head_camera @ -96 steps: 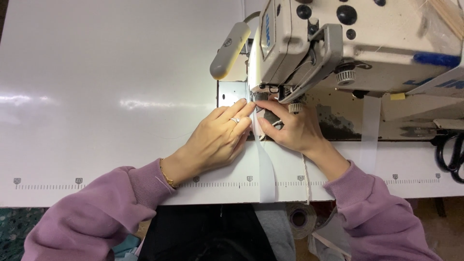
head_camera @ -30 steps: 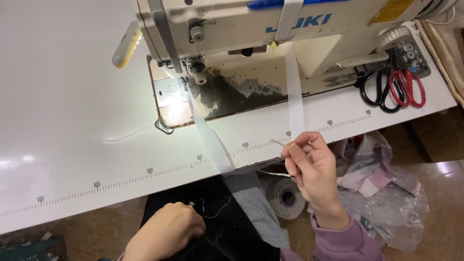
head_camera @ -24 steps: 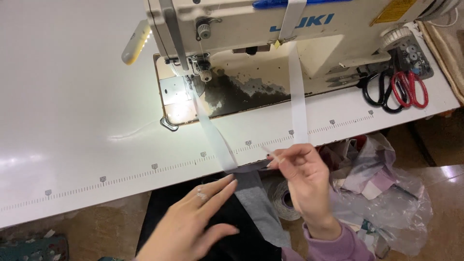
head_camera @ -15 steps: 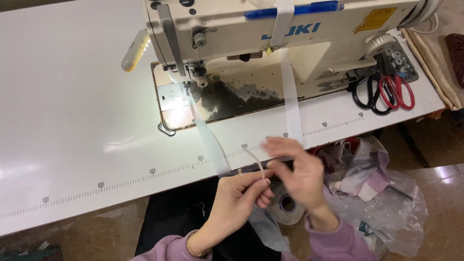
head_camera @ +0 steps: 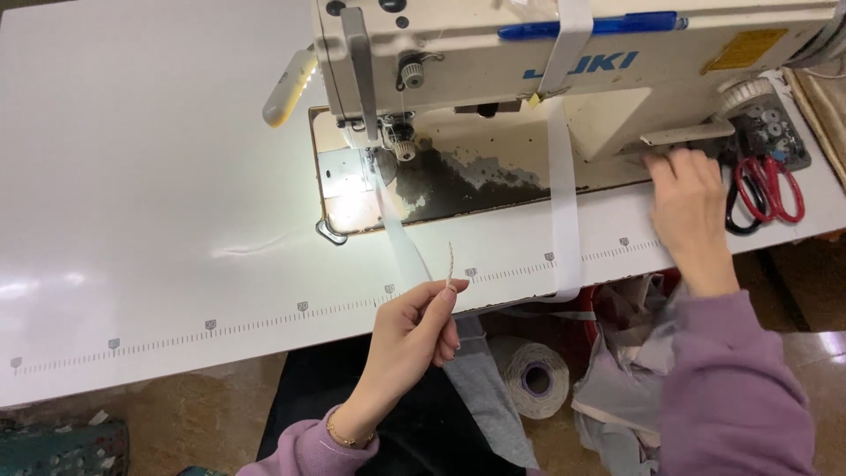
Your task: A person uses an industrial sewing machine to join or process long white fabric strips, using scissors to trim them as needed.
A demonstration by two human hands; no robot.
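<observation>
Cord piece (head_camera: 449,263), short, pale and twisted, stands nearly upright above the front edge of the white sewing table (head_camera: 132,176), pinched at its lower end between thumb and forefinger of the left hand (head_camera: 412,335); the remaining fingers of that hand are curled loosely toward the palm. Just beside the cord, a translucent white fabric strip (head_camera: 401,238) runs diagonally from under the presser foot (head_camera: 398,150) of the cream industrial sewing machine (head_camera: 564,62), crosses the table's printed ruler line (head_camera: 300,308) and drops over the edge past the left hand. A second white tape (head_camera: 564,203) hangs from the machine's arm, lies flat across the table and also falls over the front edge. The right hand (head_camera: 692,207), well apart from the left, lies palm down with fingers extended at the base of the machine, its fingertips at a flat metal lever below the handwheel; it grips nothing that can be seen. Red-handled scissors (head_camera: 771,187) lie just beside this hand, on the right end of the table. Below the table edge, between the two purple sleeves, a roll of white tape (head_camera: 533,379) sits near crumpled grey fabric (head_camera: 626,388). A blue pen (head_camera: 590,26) rests on top of the machine.
</observation>
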